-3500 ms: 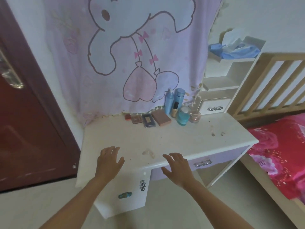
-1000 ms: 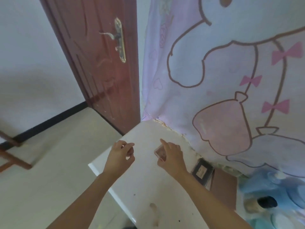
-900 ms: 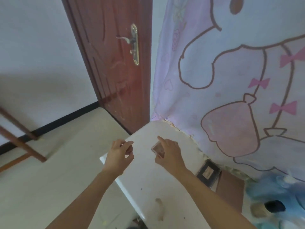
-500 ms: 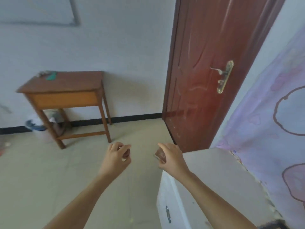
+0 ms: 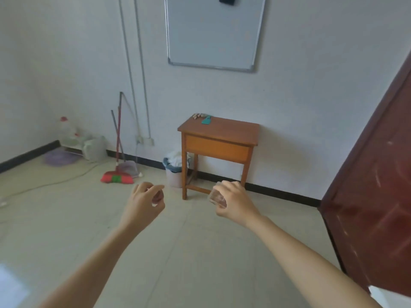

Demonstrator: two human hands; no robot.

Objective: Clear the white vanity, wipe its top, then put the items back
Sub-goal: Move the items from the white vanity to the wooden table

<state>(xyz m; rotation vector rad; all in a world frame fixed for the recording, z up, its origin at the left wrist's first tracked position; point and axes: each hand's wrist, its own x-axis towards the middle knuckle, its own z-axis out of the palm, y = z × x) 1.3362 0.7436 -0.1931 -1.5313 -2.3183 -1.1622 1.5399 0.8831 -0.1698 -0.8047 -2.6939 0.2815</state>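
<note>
My right hand (image 5: 234, 203) grips a small clear square compact (image 5: 216, 197) with a pinkish inside, held at chest height over the floor. My left hand (image 5: 142, 204) is curled round a small dark reddish item (image 5: 157, 197), mostly hidden by the fingers. Only a white corner of the vanity (image 5: 383, 296) shows at the bottom right edge; its top and the other items are out of view.
A brown wooden side table (image 5: 219, 135) stands against the wall ahead, with a teal item (image 5: 206, 119) and small bits on it. A waste bin (image 5: 174, 172) sits beside it, a red broom (image 5: 116, 177) further left. The dark red door (image 5: 373, 174) is on the right.
The view has swung left, away from the vanity and past the door, to face the side table. Both hands keep the same hold on their small items.
</note>
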